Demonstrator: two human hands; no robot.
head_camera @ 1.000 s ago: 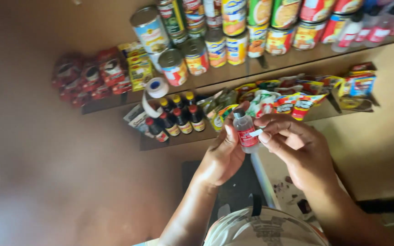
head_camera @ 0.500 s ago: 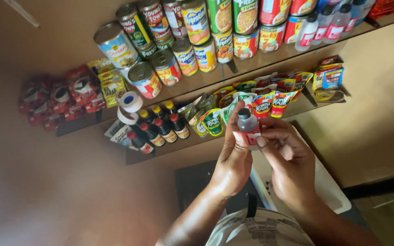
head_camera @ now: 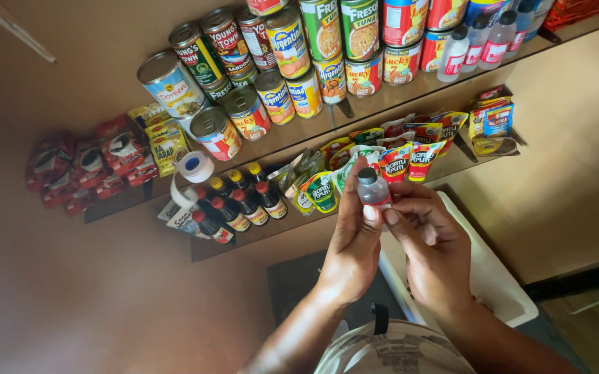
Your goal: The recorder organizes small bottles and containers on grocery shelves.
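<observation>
Both hands hold a small clear plastic bottle with a grey cap, raised in front of the lower wall shelf. My left hand wraps its side from the left, thumb up along the bottle. From the right, my right hand touches the bottle's lower part with its fingertips. Behind the bottle hang colourful sachets on the lower shelf.
Stacked food cans fill the upper shelf, with clear bottles at its right. Small dark sauce bottles, a tape roll and red packets sit to the left. A white tub stands below on the right.
The view has shifted, so the shelves sit higher and larger. Both hands kept the bottle and turned it, so its red label no longer shows.
</observation>
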